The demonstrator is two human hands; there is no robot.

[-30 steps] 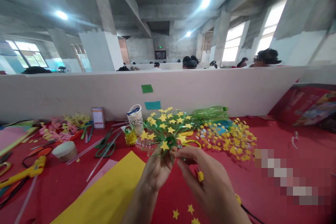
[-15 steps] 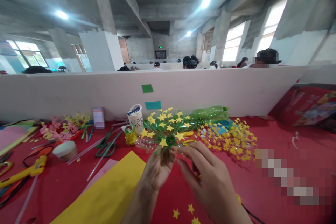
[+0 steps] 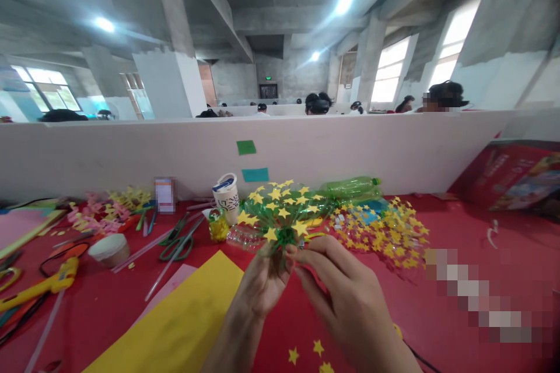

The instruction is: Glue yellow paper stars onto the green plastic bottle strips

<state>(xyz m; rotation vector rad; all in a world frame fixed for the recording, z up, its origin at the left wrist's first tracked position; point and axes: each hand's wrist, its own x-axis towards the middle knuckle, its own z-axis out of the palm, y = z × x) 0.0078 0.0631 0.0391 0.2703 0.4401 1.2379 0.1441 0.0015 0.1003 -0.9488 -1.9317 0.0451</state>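
Observation:
A spray of thin green plastic strips tipped with yellow paper stars (image 3: 283, 211), apparently cut from a bottle, is in front of me. My left hand (image 3: 266, 285) grips it from below, fingers wrapped around its green base. At the right side of that base is my right hand (image 3: 345, 285), thumb and forefinger drawn together against the left fingertips. Whatever those right fingers pinch is hidden. Loose yellow stars (image 3: 318, 348) lie on the red table below my hands.
Left are a yellow paper sheet (image 3: 175, 320), green-handled scissors (image 3: 177, 246), a tape roll (image 3: 108, 252) and a yellow glue gun (image 3: 61, 277). Behind stand a white cup (image 3: 226, 198) and green bottles (image 3: 352, 187). More star sprays (image 3: 396, 233) lie right, before a white partition (image 3: 131, 154).
My right fingers have come closer together and moved slightly left to the base of the spray. The star spray has tipped a little; my left hand keeps its grip.

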